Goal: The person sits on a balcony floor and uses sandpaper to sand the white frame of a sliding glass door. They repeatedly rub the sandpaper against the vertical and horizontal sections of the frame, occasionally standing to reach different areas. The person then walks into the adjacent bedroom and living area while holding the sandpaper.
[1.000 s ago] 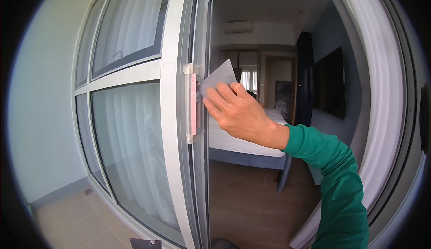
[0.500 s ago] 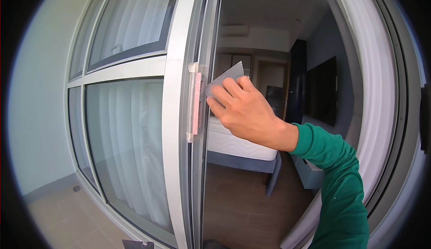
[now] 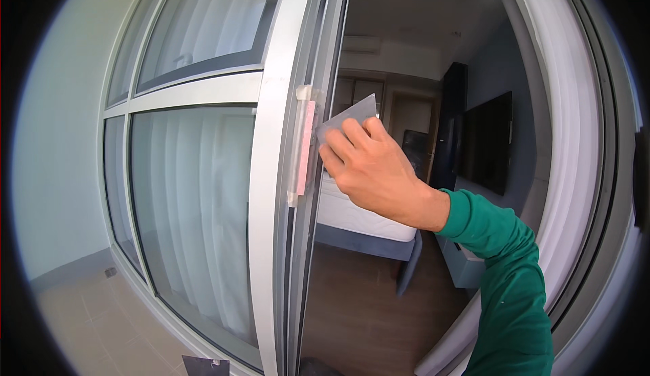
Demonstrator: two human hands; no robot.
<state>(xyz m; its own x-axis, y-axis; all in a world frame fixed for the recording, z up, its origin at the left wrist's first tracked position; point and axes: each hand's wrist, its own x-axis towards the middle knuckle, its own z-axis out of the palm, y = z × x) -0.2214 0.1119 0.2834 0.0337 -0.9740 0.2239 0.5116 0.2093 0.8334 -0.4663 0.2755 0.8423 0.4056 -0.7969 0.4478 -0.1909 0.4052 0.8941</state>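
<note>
My right hand, in a green sleeve, is closed on a thin grey sheet. One pointed corner of the sheet sticks up above my knuckles. Its left edge is close to the metal edge of the sliding door frame; whether they touch, I cannot make out. On that edge a pink strip runs upright, with pale tape at its top and bottom. My left hand is not in view. A dark grey flat piece with a small pale spot shows at the lower edge.
Through the doorway stand a white mattress on a grey bed base and a wall-mounted television. A pale curtain hangs at the right. Glass panes fill the left, above a tiled floor.
The door frame and pink strip have shifted slightly right in the picture as the view moved. My right hand still grips the grey sheet beside the strip, slightly lower.
</note>
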